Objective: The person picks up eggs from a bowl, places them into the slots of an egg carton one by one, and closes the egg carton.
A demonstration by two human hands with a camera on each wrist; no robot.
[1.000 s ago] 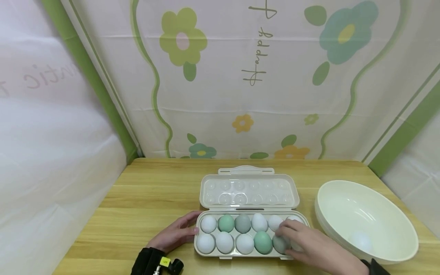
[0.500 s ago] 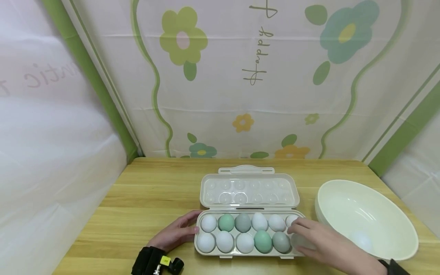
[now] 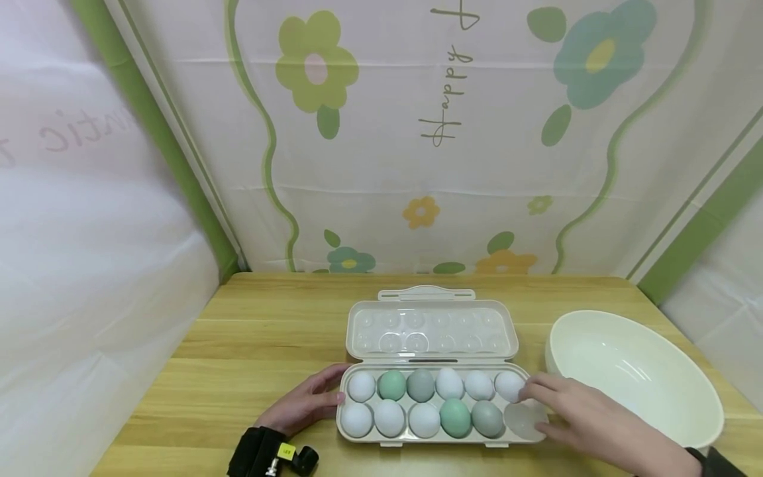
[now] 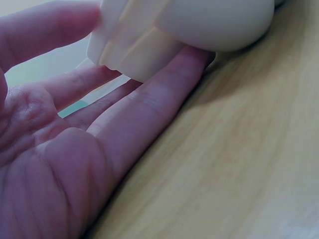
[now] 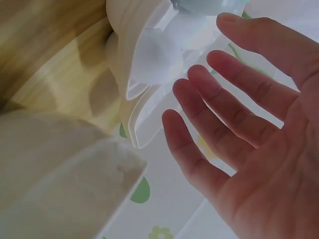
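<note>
An egg box [image 3: 441, 437] stands on the table with its clear lid [image 3: 432, 328] folded back. White eggs [image 3: 389, 420], green eggs [image 3: 456, 419] and grey-green eggs [image 3: 487, 419] sit in its two rows; the front right cup [image 3: 524, 421] shows no egg. My left hand [image 3: 304, 404] holds the box's left end, thumb at the rim, and in the left wrist view its fingers [image 4: 149, 99] reach underneath. My right hand [image 3: 590, 414] is spread at the box's right end, fingertips near the back right white egg [image 3: 508, 385], with nothing in its grasp.
A large cream bowl [image 3: 632, 358] stands right of the box, partly behind my right forearm. The wooden table [image 3: 256, 331] ends at a flower-printed cloth wall [image 3: 381, 165]. A black wrist camera strap [image 3: 256, 454] is on my left wrist.
My right hand has moved right, off the front eggs to the box's right end, uncovering the front right cup. It now hides the white egg seen earlier in the bowl. The left hand stays put.
</note>
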